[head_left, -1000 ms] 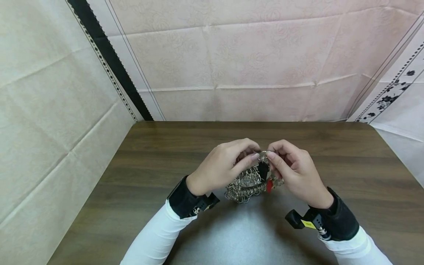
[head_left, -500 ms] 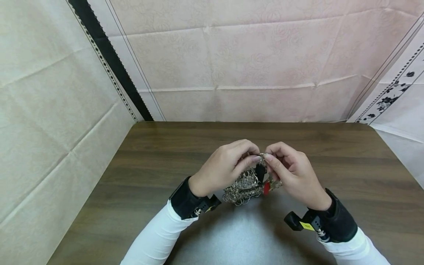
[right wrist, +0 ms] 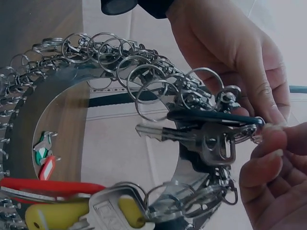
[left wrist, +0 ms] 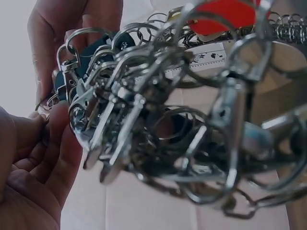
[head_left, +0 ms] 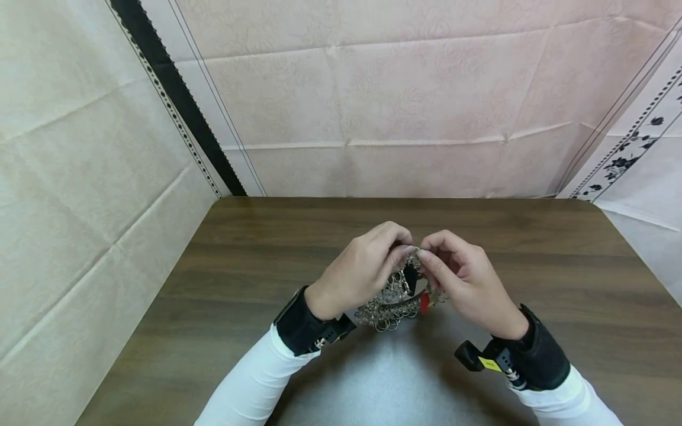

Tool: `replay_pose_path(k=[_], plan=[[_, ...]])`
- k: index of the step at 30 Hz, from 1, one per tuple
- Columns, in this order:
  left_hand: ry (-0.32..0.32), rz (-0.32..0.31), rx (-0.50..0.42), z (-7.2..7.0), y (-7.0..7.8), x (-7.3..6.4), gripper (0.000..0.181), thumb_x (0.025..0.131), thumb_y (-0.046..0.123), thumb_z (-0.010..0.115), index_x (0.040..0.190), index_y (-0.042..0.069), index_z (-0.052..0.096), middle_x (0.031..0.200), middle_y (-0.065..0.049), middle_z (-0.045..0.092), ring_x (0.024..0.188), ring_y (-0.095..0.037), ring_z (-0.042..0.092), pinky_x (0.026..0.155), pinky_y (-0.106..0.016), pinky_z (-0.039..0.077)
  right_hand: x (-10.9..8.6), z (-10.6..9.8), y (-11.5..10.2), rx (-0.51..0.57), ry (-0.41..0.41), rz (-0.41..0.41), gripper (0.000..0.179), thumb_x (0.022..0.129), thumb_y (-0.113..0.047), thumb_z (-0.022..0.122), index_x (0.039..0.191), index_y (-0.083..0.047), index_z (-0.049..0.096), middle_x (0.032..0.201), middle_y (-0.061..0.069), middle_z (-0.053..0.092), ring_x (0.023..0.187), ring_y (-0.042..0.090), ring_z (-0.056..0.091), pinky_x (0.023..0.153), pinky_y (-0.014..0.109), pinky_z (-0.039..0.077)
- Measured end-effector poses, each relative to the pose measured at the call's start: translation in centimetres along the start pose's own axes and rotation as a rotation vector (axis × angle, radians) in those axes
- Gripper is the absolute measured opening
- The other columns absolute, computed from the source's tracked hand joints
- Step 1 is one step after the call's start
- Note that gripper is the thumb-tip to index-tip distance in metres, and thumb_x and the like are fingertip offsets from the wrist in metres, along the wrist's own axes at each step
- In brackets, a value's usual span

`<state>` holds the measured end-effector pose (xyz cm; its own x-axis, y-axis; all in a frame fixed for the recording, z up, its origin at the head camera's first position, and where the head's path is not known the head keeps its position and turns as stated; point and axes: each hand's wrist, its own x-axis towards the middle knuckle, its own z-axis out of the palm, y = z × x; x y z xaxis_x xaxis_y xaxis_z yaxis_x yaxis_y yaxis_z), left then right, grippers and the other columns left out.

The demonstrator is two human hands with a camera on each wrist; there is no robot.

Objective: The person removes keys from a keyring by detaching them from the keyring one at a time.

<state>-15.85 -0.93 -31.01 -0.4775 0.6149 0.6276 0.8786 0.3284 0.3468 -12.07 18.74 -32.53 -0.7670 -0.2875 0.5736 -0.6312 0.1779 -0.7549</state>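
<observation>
Both hands meet above the table's middle around a hoop [right wrist: 53, 96] hung with many metal split rings and clasps [left wrist: 124, 120]. My left hand [head_left: 354, 269] pinches at a small metal ring [right wrist: 257, 130] on the hoop's upper end. From the right, the thumb and index finger of my right hand [head_left: 469, 281] pinch the same spot. A key [right wrist: 206, 143] and a dark tag [right wrist: 216, 116] hang beside the fingertips in the right wrist view. Lower on the hoop are a red tag [head_left: 424, 303] and a yellow tag [right wrist: 57, 216] with another key [right wrist: 117, 208].
Under the hands lies a brown wooden table [head_left: 256, 254]. Pale cloth [head_left: 426, 106] hangs behind it and to its sides. Through the hoop, a green tag [right wrist: 43, 146] and a small red tag [right wrist: 47, 167] show in the right wrist view.
Both hands and the hoop of rings have shifted slightly left in the head view and a little toward me. The fingertips stay together at the small ring.
</observation>
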Motion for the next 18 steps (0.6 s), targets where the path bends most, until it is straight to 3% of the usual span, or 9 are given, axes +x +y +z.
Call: replay_pose_path(k=[4,8,13,18], plan=[[0.003,0.005,0.028,-0.02,0.02,-0.02,0.004,0.102,0.008,0.058,0.103,0.004,0.056,0.09,-0.003,0.056,0.08,-0.008,0.054,0.07,-0.013,0.045,0.06,0.13,0.12,-0.062,-0.005,0.047,0.012,0.098,0.007,0.058,0.103,-0.003,0.061,0.078,0.001,0.056,0.061,0.01,0.052,0.051,0.024,0.045],[0.0,0.018,0.056,-0.02,-0.04,-0.1,0.005,0.102,0.007,0.059,0.104,0.003,0.057,0.094,-0.004,0.058,0.082,-0.01,0.053,0.072,-0.015,0.047,0.1,0.4,0.21,-0.09,-0.002,0.043,0.011,0.097,0.006,0.061,0.102,-0.004,0.062,0.079,0.001,0.056,0.061,0.008,0.052,0.051,0.023,0.046],[-0.005,0.035,0.062,0.02,-0.2,-0.11,0.005,0.102,0.006,0.059,0.105,0.002,0.058,0.094,-0.004,0.058,0.082,-0.01,0.053,0.074,-0.014,0.047,0.04,0.44,0.06,-0.027,-0.02,0.05,0.01,0.099,0.006,0.057,0.1,-0.003,0.061,0.072,0.002,0.053,0.054,0.011,0.048,0.046,0.025,0.043],[0.013,0.046,0.017,0.01,-0.29,-0.08,0.004,0.101,0.006,0.06,0.104,0.002,0.06,0.095,-0.004,0.061,0.085,-0.009,0.056,0.077,-0.013,0.048,0.02,0.24,-0.11,0.048,-0.05,0.094,0.007,0.101,0.005,0.053,0.1,0.002,0.059,0.077,0.005,0.058,0.054,0.012,0.051,0.046,0.028,0.045]])
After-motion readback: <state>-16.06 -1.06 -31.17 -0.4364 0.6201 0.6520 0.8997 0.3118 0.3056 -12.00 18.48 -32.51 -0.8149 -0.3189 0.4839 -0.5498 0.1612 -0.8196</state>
